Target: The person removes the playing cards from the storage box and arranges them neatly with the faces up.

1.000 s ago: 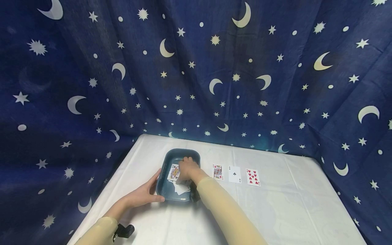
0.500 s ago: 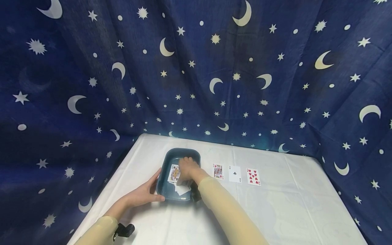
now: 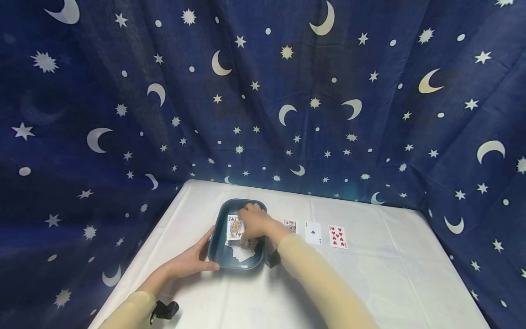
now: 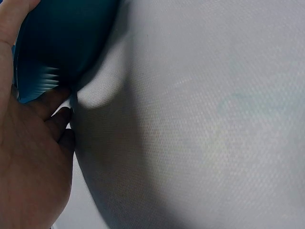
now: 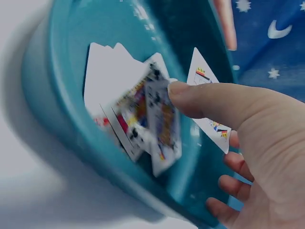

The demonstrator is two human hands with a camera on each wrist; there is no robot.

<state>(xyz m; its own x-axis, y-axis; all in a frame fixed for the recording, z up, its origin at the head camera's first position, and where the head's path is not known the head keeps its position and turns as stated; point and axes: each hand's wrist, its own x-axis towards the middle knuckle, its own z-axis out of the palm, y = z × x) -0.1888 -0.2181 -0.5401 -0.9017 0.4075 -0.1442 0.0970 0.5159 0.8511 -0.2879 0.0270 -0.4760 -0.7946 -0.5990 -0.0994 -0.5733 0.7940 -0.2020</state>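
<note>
A teal plastic tub (image 3: 215, 258) stands on the white-covered table, with several playing cards (image 3: 242, 254) lying loosely inside, some showing plain white. My right hand (image 3: 255, 221) reaches into it and pinches a face card (image 5: 209, 126) between thumb and fingers. From the head view this is a face card of clubs, raised a little over the others. Close under my thumb in the right wrist view, another face card of clubs (image 5: 163, 126) looks blurred. Against the outside of the tub's near-left corner rests my left hand (image 3: 191, 261), fingers along the wall and thumb at the front.
Right of the tub, a red face card of diamonds (image 3: 290, 225), partly behind my right forearm, an ace of clubs (image 3: 313, 233) and a hearts card (image 3: 338, 236) lie face up in a row. A blue curtain (image 3: 263, 114) with moons and stars hangs behind the table.
My right hand has lifted the face card slightly off the heap and shifted up and right, so its forearm now covers part of the diamonds card. The left hand stays at the tub.
</note>
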